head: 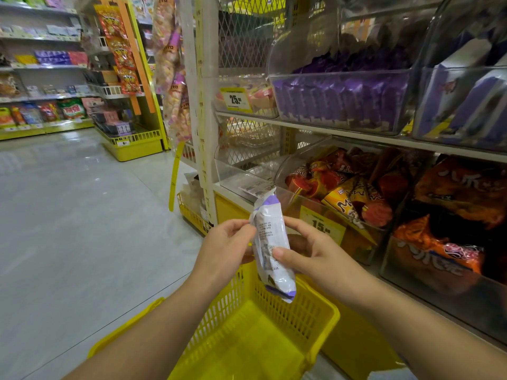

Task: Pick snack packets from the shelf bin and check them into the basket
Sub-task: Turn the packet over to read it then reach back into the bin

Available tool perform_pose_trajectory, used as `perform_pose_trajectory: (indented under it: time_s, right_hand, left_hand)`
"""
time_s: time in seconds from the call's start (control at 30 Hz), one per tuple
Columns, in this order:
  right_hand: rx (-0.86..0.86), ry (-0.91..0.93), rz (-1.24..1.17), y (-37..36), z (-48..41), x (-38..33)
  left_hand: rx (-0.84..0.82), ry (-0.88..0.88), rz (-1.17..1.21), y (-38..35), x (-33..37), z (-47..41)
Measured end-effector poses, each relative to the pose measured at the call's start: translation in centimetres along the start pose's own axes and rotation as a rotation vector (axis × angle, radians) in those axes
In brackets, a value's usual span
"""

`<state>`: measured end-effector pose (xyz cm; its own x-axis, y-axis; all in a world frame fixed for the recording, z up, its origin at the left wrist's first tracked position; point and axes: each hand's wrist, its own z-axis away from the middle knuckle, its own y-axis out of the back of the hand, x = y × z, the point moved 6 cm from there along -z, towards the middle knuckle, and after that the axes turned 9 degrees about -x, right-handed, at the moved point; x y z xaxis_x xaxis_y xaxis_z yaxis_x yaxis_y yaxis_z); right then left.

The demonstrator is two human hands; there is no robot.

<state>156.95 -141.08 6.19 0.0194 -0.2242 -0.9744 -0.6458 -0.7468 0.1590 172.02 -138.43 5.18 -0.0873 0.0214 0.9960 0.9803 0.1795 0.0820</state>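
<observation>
One packet is out of the shelf and held upright over the yellow basket, its printed back turned to the person as if being read. The left hand pinches its upper edge. The right hand has its grip curled round the middle, thumb pressed on the front. So the picking is done for this one, the checking is in hand, and the drop into the basket is left. The basket looks bare inside, though the arms hide its near end. The packet is a glossy, crinkled film pillow, white with purple ends. The basket is hard, slotted plastic. The clear, smooth-walled bin up on the right holds many more purple packets.
</observation>
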Motion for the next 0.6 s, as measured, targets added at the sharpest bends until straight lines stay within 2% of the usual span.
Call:
perform_pose_trajectory:
  time_s: [0.17, 0.27, 0.4, 0.5, 0.6]
  right_hand:
    - [-0.026, 0.003, 0.004, -0.1, 0.0, 0.0]
    - [0.0, -0.002, 0.008, 0.3, 0.0, 0.0]
    - [0.116, -0.002, -0.002, 1.6, 0.1, -0.3]
    - [0.113, 0.036, 0.155, 1.4, 0.6, -1.4]
    - [0.072, -0.005, 0.357, 0.8, 1.3, -2.3]
  left_hand:
    - [0.002, -0.008, -0.017, -0.1, 0.2, 0.0]
    - [-0.015, 0.032, 0.054, -0.8, 0.1, -0.1]
    - [-0.188, 0.048, 0.191, -3.0, 0.6, 0.0]
    - [-0.343, 0.037, 0.141, -5.1, 0.9, 0.8]
    - [-0.267, 0.023, 0.141, -5.3, 1.1, 1.3]
